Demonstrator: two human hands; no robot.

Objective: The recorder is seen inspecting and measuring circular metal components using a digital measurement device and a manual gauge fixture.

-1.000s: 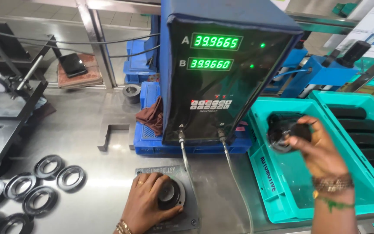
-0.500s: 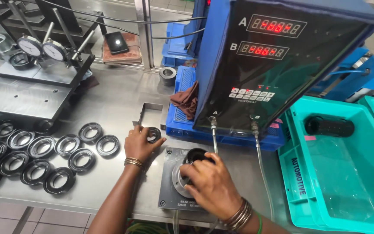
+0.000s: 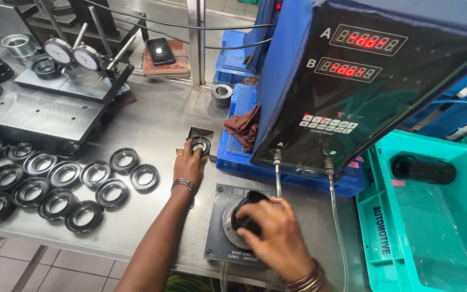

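Black ring [image 3: 247, 216] gripped under right hand [image 3: 277, 238] on gauge plate [image 3: 220, 238]; left hand [image 3: 189, 165] holds second ring [image 3: 201, 145].

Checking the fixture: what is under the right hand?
The right hand presses a black ring onto a round seat in the grey fixture plate; the seat's centre is covered.

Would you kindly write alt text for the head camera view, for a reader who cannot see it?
On a steel bench, the right hand presses a black ring onto a round gauge fixture, while the left hand rests on another ring. Rows of black rings lie left; a blue readout box and teal bins sit right.
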